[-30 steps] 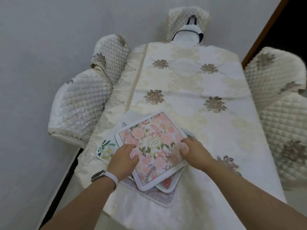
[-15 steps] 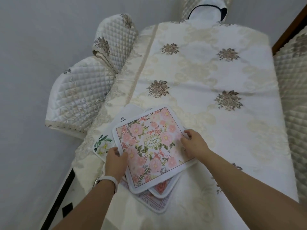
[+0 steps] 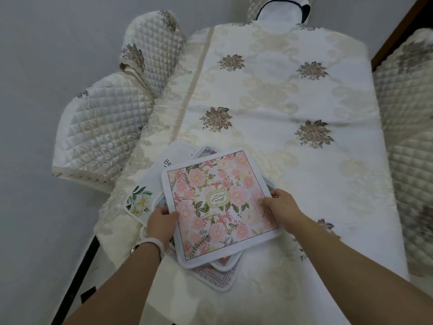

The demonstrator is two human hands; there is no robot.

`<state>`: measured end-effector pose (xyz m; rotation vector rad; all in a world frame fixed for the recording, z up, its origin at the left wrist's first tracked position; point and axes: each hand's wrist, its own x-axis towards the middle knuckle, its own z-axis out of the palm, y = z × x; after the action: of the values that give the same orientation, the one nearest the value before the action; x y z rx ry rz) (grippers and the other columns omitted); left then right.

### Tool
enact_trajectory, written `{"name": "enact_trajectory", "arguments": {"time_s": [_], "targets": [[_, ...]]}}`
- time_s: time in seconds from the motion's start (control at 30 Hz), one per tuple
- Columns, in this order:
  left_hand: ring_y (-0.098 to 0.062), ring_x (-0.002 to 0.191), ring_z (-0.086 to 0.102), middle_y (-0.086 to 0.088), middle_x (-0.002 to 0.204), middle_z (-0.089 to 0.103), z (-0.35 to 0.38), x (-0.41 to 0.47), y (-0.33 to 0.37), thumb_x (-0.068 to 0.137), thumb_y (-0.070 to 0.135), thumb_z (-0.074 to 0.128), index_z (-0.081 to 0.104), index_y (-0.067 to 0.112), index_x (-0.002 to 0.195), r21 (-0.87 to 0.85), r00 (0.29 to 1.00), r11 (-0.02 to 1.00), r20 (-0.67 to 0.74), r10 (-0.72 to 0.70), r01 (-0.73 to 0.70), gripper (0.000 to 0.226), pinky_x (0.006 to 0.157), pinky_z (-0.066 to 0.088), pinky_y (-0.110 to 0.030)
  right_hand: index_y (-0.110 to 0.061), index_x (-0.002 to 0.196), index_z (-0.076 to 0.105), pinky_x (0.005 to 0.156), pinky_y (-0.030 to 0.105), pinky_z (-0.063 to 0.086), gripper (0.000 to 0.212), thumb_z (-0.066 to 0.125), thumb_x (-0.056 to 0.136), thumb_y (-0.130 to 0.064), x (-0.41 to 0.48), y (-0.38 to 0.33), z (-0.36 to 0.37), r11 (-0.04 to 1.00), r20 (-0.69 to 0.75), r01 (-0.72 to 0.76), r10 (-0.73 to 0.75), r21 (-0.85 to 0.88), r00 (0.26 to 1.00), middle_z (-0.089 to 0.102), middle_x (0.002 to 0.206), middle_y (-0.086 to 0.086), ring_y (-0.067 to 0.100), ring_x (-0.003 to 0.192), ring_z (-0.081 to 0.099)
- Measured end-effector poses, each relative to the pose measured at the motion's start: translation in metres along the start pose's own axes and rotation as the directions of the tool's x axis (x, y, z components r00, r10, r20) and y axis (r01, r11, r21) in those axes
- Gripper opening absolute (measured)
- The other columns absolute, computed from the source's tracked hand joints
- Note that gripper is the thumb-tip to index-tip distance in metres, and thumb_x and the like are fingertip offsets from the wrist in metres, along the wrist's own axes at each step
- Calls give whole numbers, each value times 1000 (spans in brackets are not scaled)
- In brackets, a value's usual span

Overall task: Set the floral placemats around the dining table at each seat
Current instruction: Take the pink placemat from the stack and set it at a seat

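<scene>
Both forearms reach in from the lower edge of the frame. The left grip [image 3: 161, 220] pinches the left edge of the pink floral placemat [image 3: 218, 207], and the right grip [image 3: 282, 206] pinches its right edge. The placemat is at lower centre, above a stack of other placemats [image 3: 218, 276] on the cloth-covered surface [image 3: 269, 102].

Both hands have shifted from lying on top of the pink floral placemat [image 3: 220, 202] to its sides. The left hand [image 3: 161, 221] now grips its left edge, and the right hand [image 3: 281, 207] pinches its right edge.
</scene>
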<state>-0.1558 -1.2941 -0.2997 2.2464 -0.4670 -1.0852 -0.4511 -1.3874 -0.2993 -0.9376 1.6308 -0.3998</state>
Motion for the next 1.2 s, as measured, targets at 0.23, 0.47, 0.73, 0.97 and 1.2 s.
{"name": "enact_trajectory", "arguments": {"time_s": [0.23,0.47,0.73,0.97,1.2], "targets": [[-25,80,63,-8,92,66,-6,-6,1,90,11,60,61,10,100,28,990,992,82,118,-120,10,69,52,-37,-10,97,63,72,42,58,12,66,86,-10,-37,19,2,1000,-52,-14,12,-22,999,68,90,13,26,69,64],[-31,83,66,-11,92,67,-31,-21,2,90,7,59,58,18,90,-110,966,977,165,198,-181,10,72,56,-42,-11,98,63,63,34,54,11,63,87,-11,-96,21,21,999,-163,5,-11,-40,987,70,92,11,27,75,67],[-29,80,66,-11,91,67,-60,-28,0,90,7,61,58,12,97,-246,911,939,277,306,-240,9,69,56,-39,-19,96,63,62,32,54,9,67,89,-16,-154,37,41,998,-340,62,-50,24,939,71,92,7,24,74,69],[-21,74,66,-6,90,68,-56,-47,2,91,7,60,58,14,97,-296,811,904,415,413,-309,10,65,53,-34,-18,96,65,71,46,60,13,67,87,-9,-214,61,38,980,-486,121,-31,155,873,72,92,13,33,74,68],[-26,73,66,-5,87,69,-20,-96,14,92,9,61,57,21,94,-280,715,891,532,454,-357,12,66,56,-39,-15,93,64,68,46,59,8,67,87,-11,-255,97,4,962,-602,123,52,245,796,72,93,18,29,68,65]]}}
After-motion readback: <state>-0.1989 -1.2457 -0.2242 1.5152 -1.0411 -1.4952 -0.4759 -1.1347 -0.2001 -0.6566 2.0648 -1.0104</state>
